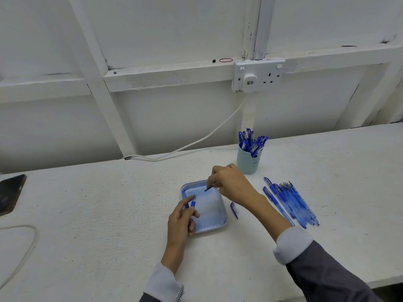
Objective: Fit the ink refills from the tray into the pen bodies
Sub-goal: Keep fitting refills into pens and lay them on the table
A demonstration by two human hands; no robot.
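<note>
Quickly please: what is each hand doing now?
The left hand grips a pen body.
The right hand pinches an ink refill over the tray.

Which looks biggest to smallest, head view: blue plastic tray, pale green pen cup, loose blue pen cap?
1. Blue plastic tray
2. Pale green pen cup (farther away, so real gap unsure)
3. Loose blue pen cap

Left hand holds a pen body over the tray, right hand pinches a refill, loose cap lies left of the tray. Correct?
No. The head view shows the cap right of the tray, not left. The rest holds: left hand holds a pen body over the tray, right hand pinches a refill.
</note>
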